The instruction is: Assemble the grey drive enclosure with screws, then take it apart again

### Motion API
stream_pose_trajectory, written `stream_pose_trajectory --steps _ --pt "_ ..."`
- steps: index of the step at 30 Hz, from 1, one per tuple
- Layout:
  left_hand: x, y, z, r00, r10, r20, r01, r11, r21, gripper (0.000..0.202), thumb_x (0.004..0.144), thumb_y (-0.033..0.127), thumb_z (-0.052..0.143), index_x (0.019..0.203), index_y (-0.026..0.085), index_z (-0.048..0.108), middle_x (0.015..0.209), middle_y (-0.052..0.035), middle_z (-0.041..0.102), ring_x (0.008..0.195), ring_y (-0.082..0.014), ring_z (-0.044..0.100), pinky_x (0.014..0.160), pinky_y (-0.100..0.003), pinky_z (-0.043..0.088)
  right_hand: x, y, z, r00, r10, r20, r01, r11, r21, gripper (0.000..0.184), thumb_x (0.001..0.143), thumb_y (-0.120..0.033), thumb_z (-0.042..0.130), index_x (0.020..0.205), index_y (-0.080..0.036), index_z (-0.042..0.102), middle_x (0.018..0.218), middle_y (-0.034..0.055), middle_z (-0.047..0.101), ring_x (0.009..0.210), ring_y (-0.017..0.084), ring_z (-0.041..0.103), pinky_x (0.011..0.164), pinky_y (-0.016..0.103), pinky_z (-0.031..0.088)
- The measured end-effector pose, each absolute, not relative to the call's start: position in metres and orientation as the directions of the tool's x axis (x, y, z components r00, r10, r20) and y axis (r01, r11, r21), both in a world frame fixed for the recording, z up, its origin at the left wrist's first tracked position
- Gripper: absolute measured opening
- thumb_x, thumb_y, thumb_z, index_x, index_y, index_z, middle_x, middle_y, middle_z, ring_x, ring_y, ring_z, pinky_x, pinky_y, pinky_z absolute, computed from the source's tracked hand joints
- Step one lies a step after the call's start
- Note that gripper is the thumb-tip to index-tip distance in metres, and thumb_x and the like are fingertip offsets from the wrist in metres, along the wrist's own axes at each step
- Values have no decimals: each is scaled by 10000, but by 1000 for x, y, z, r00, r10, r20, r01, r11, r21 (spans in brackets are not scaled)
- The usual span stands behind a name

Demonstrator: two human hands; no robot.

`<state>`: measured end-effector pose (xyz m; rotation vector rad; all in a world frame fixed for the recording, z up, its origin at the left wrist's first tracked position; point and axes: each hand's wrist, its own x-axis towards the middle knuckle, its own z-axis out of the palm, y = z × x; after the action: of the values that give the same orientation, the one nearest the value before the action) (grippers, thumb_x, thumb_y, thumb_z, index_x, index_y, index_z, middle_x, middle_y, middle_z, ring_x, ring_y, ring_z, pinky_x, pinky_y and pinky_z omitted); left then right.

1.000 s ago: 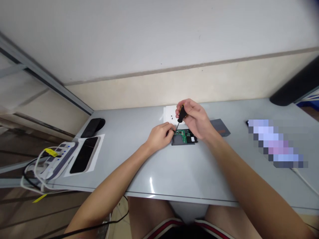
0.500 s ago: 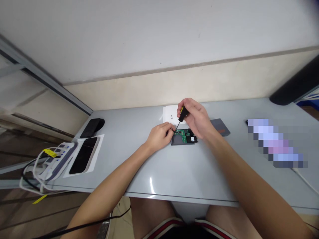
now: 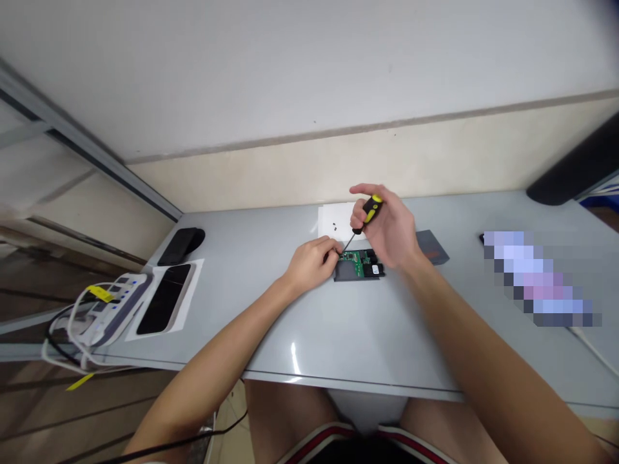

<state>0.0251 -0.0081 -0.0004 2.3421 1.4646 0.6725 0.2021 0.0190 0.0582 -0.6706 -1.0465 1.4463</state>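
Note:
A small opened device (image 3: 358,265) with a green circuit board lies on the grey table (image 3: 338,322). My left hand (image 3: 312,261) is curled at its left edge, fingertips pinched against the casing. My right hand (image 3: 387,225) grips a black and yellow screwdriver (image 3: 363,218), tilted, with its tip down at the board's upper left corner. A white paper (image 3: 336,220) behind the device carries a few tiny dark screws (image 3: 333,226). A grey cover plate (image 3: 432,247) lies to the right, partly hidden by my right hand.
At the left lie a black case (image 3: 180,245), a dark phone (image 3: 163,299) on white paper and a white power strip (image 3: 109,309) with cables at the table's edge. A blurred-out object (image 3: 536,277) lies at the right, a dark monitor base (image 3: 570,171) at the far right.
My right hand has lifted and tilted the screwdriver's handle up and to the right, so its yellow part now shows. The left hand has stayed at the device.

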Motion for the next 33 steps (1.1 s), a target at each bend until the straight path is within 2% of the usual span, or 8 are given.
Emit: stream_pose_trajectory --steps 3,7,11,14,19,25,28,33 --pt "25 -8 0 373 897 238 754 -442 485 283 953 151 434 967 218 709 972 -21 764 843 -188 699 783 -301 526 206 19 58 -210 962 175 -457 61 -887 413 840 -645 773 848 -242 680 767 -6 570 701 132 574 655 285 499" --pt "25 -8 0 375 895 240 753 -445 484 280 953 152 439 970 216 711 976 -23 765 848 -189 701 792 -303 534 203 19 53 -174 967 184 -468 84 -880 553 692 -664 894 758 -237 549 833 -9 640 728 120 603 670 277 499" --pt "25 -8 -1 379 895 235 759 -446 475 283 959 154 437 976 219 712 971 -25 763 843 -188 700 791 -303 539 196 20 51 -132 973 188 -432 114 -895 668 667 -725 869 712 -253 399 597 -78 434 561 98 438 565 269 412" --pt "25 -8 -1 379 895 235 759 -446 475 284 959 154 434 973 219 710 970 -25 762 847 -189 700 801 -304 542 195 20 53 -122 974 189 -446 117 -887 616 742 -791 770 723 -257 465 599 -70 376 557 108 401 562 281 412" --pt "24 -8 -2 380 895 235 754 -447 482 279 958 162 434 965 222 706 965 -25 754 855 -193 700 796 -309 539 206 18 59 -225 961 160 -467 38 -883 414 838 -643 770 890 -240 692 747 -10 562 685 133 550 637 287 478" --pt "24 -7 -2 376 895 239 751 -445 487 281 954 166 433 965 221 709 968 -24 753 849 -194 697 791 -312 535 202 18 56 -161 973 164 -448 76 -891 590 631 -639 939 725 -236 519 770 -29 604 691 116 593 619 265 472" --pt "24 -7 -1 375 898 232 754 -441 486 289 955 165 433 973 223 716 965 -23 756 847 -193 698 792 -309 536 195 19 53 -100 980 171 -447 109 -888 685 620 -668 929 696 -248 393 606 -80 454 560 93 454 553 254 412" --pt "25 -8 0 365 906 214 767 -423 482 297 962 176 426 973 222 719 961 -26 754 839 -193 694 795 -310 539 197 19 56 -154 971 182 -465 92 -880 546 822 -773 713 775 -246 576 627 -49 427 580 114 426 557 272 412"
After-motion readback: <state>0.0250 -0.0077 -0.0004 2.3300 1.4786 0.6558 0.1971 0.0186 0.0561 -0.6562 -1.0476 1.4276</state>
